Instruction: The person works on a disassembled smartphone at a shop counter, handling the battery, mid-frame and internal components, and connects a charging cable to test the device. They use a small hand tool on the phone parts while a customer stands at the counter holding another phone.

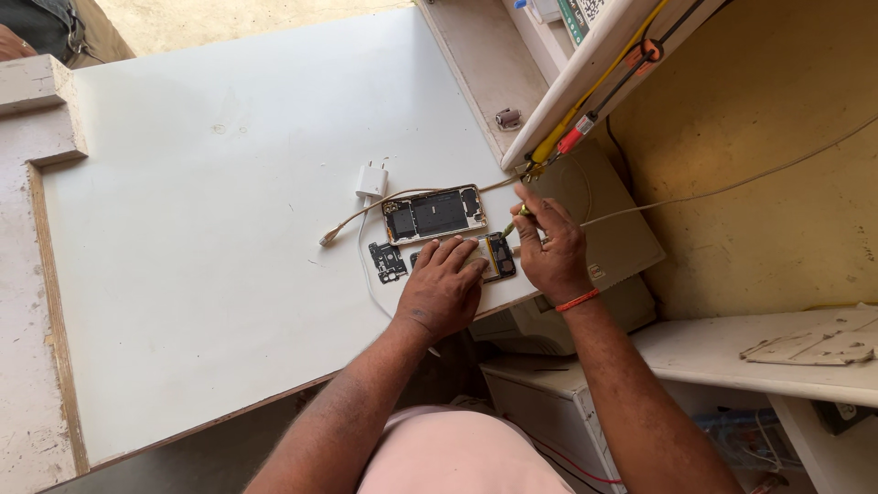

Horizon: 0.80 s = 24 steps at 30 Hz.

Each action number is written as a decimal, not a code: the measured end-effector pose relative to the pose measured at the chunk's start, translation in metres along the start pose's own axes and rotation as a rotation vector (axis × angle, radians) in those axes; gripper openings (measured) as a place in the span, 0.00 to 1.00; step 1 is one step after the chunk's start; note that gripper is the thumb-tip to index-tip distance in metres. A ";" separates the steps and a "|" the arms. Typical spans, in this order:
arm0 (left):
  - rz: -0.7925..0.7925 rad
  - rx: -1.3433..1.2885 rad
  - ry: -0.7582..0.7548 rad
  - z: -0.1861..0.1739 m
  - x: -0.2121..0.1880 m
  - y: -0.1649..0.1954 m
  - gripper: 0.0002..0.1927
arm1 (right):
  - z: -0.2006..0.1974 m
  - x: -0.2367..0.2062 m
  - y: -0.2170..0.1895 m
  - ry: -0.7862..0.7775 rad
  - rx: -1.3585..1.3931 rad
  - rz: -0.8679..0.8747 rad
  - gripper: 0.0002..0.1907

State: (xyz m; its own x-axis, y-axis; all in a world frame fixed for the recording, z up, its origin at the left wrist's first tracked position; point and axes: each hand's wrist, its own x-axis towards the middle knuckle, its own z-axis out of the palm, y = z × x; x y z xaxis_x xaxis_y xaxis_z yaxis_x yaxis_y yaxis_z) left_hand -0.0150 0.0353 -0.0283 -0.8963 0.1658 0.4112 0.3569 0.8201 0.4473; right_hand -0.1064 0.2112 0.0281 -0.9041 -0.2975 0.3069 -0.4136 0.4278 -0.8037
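My left hand [442, 288] lies flat on an opened phone [498, 256] near the table's front edge, pressing it down and covering most of it. My right hand [551, 245] grips a small green-handled screwdriver [518, 217], its tip pointing down at the phone's uncovered right end. Just behind lies a second opened phone body [434, 214] with its dark inner parts showing. A small black inner cover piece [387, 262] rests to the left of my left hand.
A white charger plug [371, 180] with its cable [352, 220] sits behind the phones on the white table [210, 238]. A shelf edge with red and yellow probes [572, 137] overhangs at the right. A white box [530, 329] stands below the table edge.
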 end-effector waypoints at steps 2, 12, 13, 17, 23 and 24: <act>-0.003 0.003 -0.005 0.000 0.000 0.000 0.17 | -0.002 0.002 0.002 0.019 -0.059 -0.174 0.22; -0.002 -0.006 -0.008 -0.002 -0.001 0.001 0.17 | -0.004 -0.004 0.009 0.033 0.001 -0.176 0.25; 0.002 0.003 -0.006 -0.002 0.000 0.000 0.17 | -0.004 -0.003 0.009 0.030 -0.034 -0.187 0.25; 0.005 0.003 -0.009 -0.004 0.000 -0.001 0.17 | 0.001 -0.002 0.008 0.006 -0.075 -0.118 0.22; 0.002 -0.011 -0.012 -0.005 -0.002 -0.001 0.18 | 0.002 -0.002 0.014 -0.006 0.012 -0.170 0.24; 0.002 -0.009 -0.017 -0.006 -0.002 -0.001 0.18 | 0.003 -0.002 0.015 -0.006 0.020 -0.189 0.24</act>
State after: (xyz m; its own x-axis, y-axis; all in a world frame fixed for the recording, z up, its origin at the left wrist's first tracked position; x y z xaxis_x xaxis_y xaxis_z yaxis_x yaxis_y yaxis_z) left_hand -0.0123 0.0309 -0.0251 -0.9001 0.1765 0.3984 0.3606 0.8150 0.4536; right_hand -0.1109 0.2154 0.0136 -0.8099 -0.3756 0.4505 -0.5736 0.3467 -0.7421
